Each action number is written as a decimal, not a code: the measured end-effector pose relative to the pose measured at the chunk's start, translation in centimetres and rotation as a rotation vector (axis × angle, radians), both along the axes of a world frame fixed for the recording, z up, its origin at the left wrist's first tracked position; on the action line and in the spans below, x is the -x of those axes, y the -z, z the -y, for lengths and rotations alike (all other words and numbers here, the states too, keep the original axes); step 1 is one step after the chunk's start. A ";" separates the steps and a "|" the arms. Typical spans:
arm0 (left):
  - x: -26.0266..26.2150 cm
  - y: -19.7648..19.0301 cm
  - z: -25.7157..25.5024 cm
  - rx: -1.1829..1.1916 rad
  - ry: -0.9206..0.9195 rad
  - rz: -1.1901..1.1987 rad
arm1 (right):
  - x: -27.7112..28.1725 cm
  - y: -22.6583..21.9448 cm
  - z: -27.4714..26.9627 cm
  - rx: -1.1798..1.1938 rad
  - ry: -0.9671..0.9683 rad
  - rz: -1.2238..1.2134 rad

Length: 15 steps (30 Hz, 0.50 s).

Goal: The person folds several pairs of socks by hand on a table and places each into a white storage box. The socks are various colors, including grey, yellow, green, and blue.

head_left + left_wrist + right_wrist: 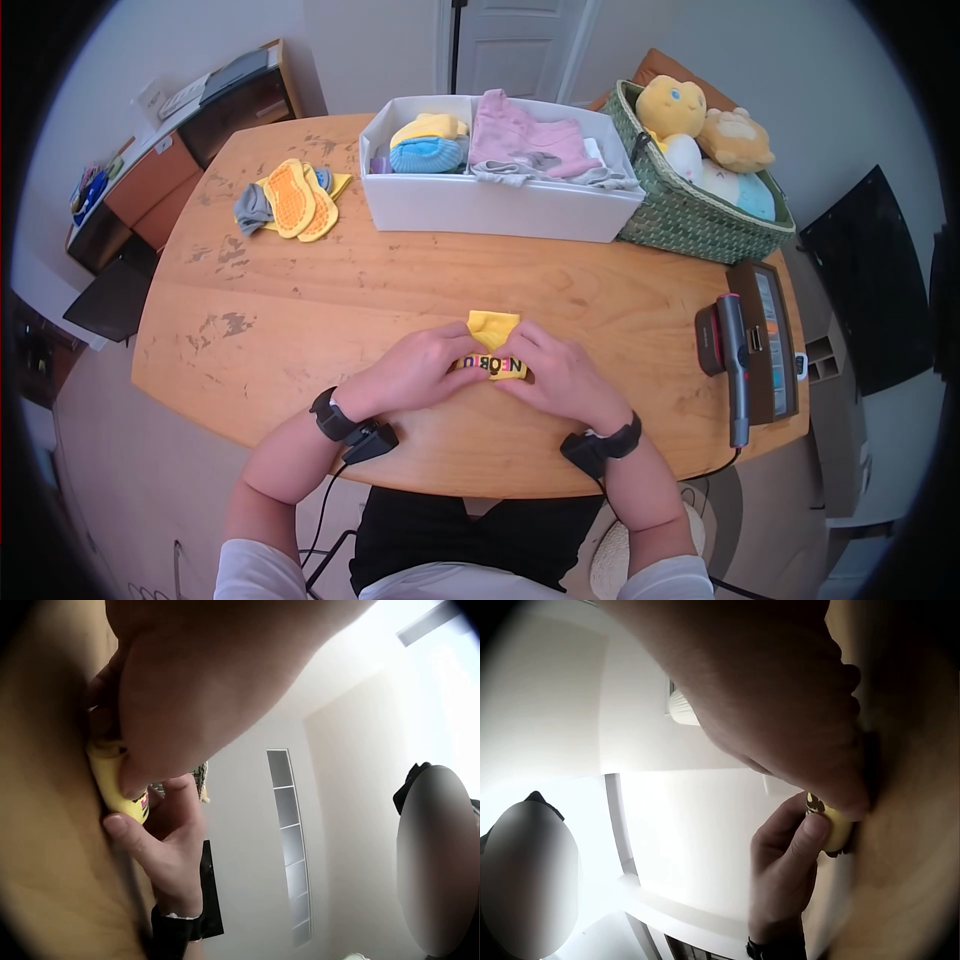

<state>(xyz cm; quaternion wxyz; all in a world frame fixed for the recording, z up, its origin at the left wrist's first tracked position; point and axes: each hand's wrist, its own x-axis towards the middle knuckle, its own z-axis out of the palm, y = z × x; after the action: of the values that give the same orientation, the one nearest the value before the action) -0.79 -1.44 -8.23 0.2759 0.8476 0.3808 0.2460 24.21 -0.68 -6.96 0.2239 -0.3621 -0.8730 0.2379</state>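
Observation:
A yellow cloth item [493,328] with dark and pink lettering lies folded on the wooden table near its front edge. The left hand [428,366] pinches its left side between thumb and fingers, and the right hand [562,374] grips its right side the same way. In the left wrist view the yellow cloth [111,778] shows between the left hand [180,690] and the right hand [176,855]. The right wrist view shows the cloth [838,831] under both thumbs; some fingertips are hidden.
Yellow and grey socks with orange soles [292,200] lie at the back left. A white divided box [500,209] holding folded clothes stands at the back, beside a green basket [690,222] of plush toys. At right are a corded styling tool [736,370] and a brown case [778,345].

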 end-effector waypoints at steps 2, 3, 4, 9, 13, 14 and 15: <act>0.0 -0.3 0.1 -0.004 0.010 0.018 | -0.1 0.4 -0.1 0.014 -0.028 0.011; -0.2 -1.1 0.3 0.071 -0.030 0.005 | -0.1 0.6 -0.2 -0.001 -0.018 -0.012; -0.4 -1.5 0.5 0.147 -0.069 -0.009 | -0.1 0.7 -0.2 -0.017 -0.007 -0.036; -0.5 -1.0 0.4 0.017 -0.031 0.031 | -0.4 1.0 -0.3 0.067 0.005 -0.047; -0.2 0.0 0.0 0.024 -0.021 -0.004 | 0.2 -0.2 0.2 0.036 0.044 -0.031; -0.1 0.1 -0.1 0.024 -0.023 -0.004 | 0.1 -0.2 0.1 0.036 0.042 -0.031; 0.0 0.3 -0.2 0.028 -0.012 -0.004 | 0.0 -0.1 0.0 0.023 0.016 -0.003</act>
<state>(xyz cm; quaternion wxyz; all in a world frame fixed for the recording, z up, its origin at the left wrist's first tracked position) -0.80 -1.24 -8.55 0.2854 0.8418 0.3900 0.2405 24.22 -0.66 -6.89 0.2229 -0.3714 -0.8670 0.2465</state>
